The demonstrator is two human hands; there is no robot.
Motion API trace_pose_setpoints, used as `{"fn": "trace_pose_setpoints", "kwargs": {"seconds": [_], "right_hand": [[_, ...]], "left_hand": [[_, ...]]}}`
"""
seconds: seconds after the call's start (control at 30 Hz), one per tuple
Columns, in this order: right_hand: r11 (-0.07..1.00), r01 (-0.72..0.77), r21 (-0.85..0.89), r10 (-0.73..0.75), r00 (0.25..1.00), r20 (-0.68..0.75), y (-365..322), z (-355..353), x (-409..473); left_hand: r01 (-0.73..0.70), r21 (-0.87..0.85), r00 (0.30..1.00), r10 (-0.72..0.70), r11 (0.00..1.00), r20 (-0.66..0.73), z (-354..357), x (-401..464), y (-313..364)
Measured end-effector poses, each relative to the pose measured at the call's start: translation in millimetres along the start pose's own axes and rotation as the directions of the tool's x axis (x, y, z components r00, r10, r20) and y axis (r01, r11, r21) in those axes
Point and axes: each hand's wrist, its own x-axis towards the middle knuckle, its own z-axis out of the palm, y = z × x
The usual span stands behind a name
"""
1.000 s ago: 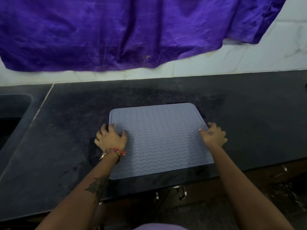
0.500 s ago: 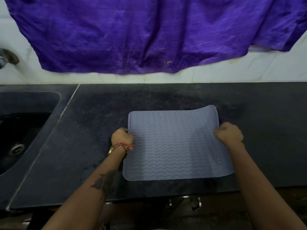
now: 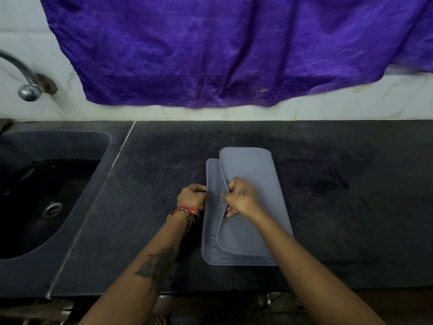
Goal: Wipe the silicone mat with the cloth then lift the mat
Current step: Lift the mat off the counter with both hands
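Two hands held a half-folded mat on the counter.

Seen from the head camera, the grey mat lay on the dark counter, right of the sink, its right side doubled over the left so that only a ribbed strip showed along the left edge. The right hand pinched the folded flap's edge, fingers curled round it with fingertips tucked beneath. The left hand gripped the mat's left edge, fingers closed on the rim, a bracelet at that wrist. A tap stuck out of the tiled wall above the sink, and a purple cloth hung down the wall behind the counter.
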Motion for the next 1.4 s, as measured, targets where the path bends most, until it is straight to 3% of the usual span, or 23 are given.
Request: {"fn": "trace_pose_setpoints", "kwargs": {"seconds": [0.1, 0.23, 0.3, 0.4, 0.53, 0.6, 0.67, 0.73, 0.8, 0.87, 0.9, 1.0, 1.2, 1.4], "right_hand": [[0.997, 0.056, -0.055, -0.057, 0.998, -0.013, 1.3, 16.9, -5.1], [0.991, 0.062, -0.121, -0.063, 0.998, -0.001, 2.9, 29.7, -8.2], [0.969, 0.08, -0.235, -0.084, 0.996, -0.008, 4.1, 35.1, -9.1], [0.922, 0.105, -0.371, -0.135, 0.989, -0.056, 5.9, 39.3, -11.6], [0.894, 0.184, -0.41, -0.171, 0.983, 0.069, 6.2, 29.1, -18.0], [0.891, 0.164, -0.424, -0.201, 0.979, -0.043, 8.6, 7.5, -20.0], [0.899, 0.052, -0.435, -0.207, 0.925, -0.318, 17.5, -24.5, -18.7], [0.902, -0.106, -0.418, -0.1, 0.892, -0.441, 33.3, -57.7, -17.6], [0.938, -0.24, -0.25, 0.153, 0.934, -0.322, 48.4, -82.3, -18.0], [0.935, -0.354, 0.023, 0.355, 0.933, -0.058, 59.0, -93.2, -21.7], [0.915, -0.391, 0.095, 0.387, 0.92, 0.057, 61.6, -95.7, -24.6], [0.911, -0.38, 0.163, 0.35, 0.918, 0.187, 64.0, -97.2, -29.9], [0.958, -0.201, 0.204, 0.198, 0.979, 0.035, 56.4, -93.4, -30.0], [0.981, -0.007, 0.194, -0.005, 0.998, 0.06, 31.5, -87.4, -21.2]], "left_hand": [[0.05, -0.115, 0.995, -0.04, 0.992, 0.087, -2.8, 6.6, 0.0], [0.049, -0.105, 0.991, -0.036, 0.993, 0.125, -4.3, 11.0, 1.5], [0.049, -0.104, 0.989, -0.034, 0.993, 0.141, -3.5, 11.9, 2.8], [0.039, -0.053, 0.991, -0.032, 0.998, 0.127, -2.5, 14.3, 5.3], [-0.003, 0.058, 0.993, -0.004, 0.998, 0.116, -0.5, 18.4, 7.8], [-0.034, 0.123, 0.994, 0.021, 0.992, 0.108, 0.6, 19.4, 8.0], [-0.042, 0.147, 0.994, 0.026, 0.988, 0.106, 1.8, 19.9, 7.9], [-0.037, 0.151, 0.994, 0.021, 0.988, 0.108, 2.2, 19.5, 8.5], [-0.036, 0.138, 0.993, 0.02, 0.99, 0.114, 2.2, 19.4, 8.7], [-0.042, 0.124, 0.993, 0.028, 0.991, 0.118, 1.6, 18.8, 8.5], [-0.045, 0.115, 0.992, 0.031, 0.992, 0.121, 1.1, 17.9, 8.4], [-0.039, 0.062, 0.993, 0.032, 0.997, 0.115, 0.3, 15.4, 8.4], [-0.091, 0.014, 0.994, 0.089, 0.996, 0.068, -2.7, 8.1, 9.9], [-0.072, -0.124, 0.997, 0.066, 0.99, -0.048, -25.7, -10.5, -2.2]]}}
